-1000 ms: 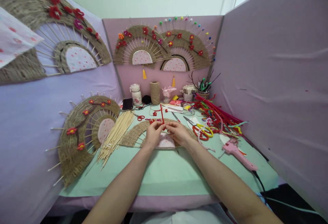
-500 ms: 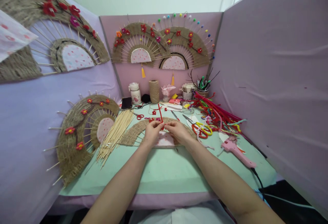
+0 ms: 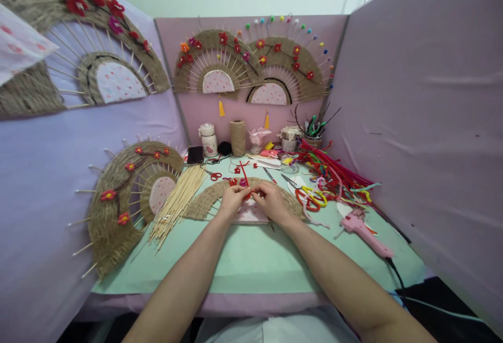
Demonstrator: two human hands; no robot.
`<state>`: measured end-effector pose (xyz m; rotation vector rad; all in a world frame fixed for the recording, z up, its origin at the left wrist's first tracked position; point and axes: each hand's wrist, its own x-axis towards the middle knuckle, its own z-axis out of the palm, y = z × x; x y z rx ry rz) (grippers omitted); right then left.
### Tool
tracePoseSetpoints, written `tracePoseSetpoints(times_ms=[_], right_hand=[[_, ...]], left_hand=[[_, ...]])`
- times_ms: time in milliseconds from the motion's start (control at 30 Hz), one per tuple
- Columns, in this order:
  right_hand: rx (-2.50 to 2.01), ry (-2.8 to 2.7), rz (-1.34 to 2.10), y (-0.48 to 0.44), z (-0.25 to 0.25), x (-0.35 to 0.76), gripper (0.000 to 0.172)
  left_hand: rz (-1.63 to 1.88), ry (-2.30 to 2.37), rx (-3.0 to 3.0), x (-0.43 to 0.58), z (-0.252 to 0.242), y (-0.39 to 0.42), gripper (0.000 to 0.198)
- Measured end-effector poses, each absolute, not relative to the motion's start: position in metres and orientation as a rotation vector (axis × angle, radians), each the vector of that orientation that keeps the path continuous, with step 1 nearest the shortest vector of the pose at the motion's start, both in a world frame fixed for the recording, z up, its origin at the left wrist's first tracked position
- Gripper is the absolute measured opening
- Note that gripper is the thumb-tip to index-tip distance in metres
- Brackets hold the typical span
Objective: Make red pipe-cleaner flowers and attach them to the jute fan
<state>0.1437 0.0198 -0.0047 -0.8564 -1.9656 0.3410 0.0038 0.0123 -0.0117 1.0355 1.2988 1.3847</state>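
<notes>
Both my hands meet at the middle of the table, above a twine-wrapped fan lying flat. A red pipe cleaner is pinched in the fingers of my left hand, its free end pointing up and away. My right hand grips the lower, bent part of the same pipe cleaner with thumb and forefinger; the fingers partly hide it. Red and magenta flowers rest on the fan's top edge just beyond my hands. The fan's dotted pink half-round centre shows beneath them.
Thin wooden sticks lie to the left, near small red scissors. On the right are yellow-handled scissors, a pile of coloured pipe cleaners and a pink glue gun with a cord. A twine spool stands behind.
The upright end of the red pipe cleaner leans slightly further left, and my right fingers have shifted around its lower part. The whole view has moved slightly.
</notes>
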Motion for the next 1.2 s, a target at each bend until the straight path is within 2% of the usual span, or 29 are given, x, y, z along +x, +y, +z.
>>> tracePoseSetpoints(times_ms=[133,233,367,467,567,767,933,1133,1200], right_hand=[[-0.687,-2.23,-0.025,0.019,-0.002,0.149,0.017],[-0.649,-2.3,-0.078,0.018,0.0,0.15,0.019],[-0.834,-2.037,0.32,0.022,0.0,0.149,0.011],[-1.032,-1.765,0.798,0.026,-0.001,0.149,0.016],[-1.07,-1.618,1.2,0.028,-0.003,0.147,0.025],[-1.047,-1.474,1.384,0.028,-0.01,0.145,0.03],[-1.077,-1.506,1.236,0.027,-0.008,0.143,0.024],[-1.005,-1.735,0.601,0.016,0.0,0.142,0.011],[-1.01,-1.745,0.591,0.014,0.003,0.143,0.013]], left_hand=[[1.287,1.214,0.875,0.003,-0.004,0.008,0.026],[1.206,1.104,0.759,0.004,0.001,0.005,0.026],[1.395,1.153,0.919,0.004,-0.001,0.007,0.027],[1.593,1.263,1.13,0.004,-0.003,0.008,0.026],[1.635,1.307,1.226,0.007,0.0,0.006,0.022],[1.602,1.335,1.289,0.015,0.006,-0.002,0.02],[1.558,1.332,1.25,0.015,0.0,0.002,0.025],[1.518,1.279,1.047,0.017,-0.007,0.008,0.028],[1.519,1.28,1.023,0.017,-0.007,0.008,0.028]])
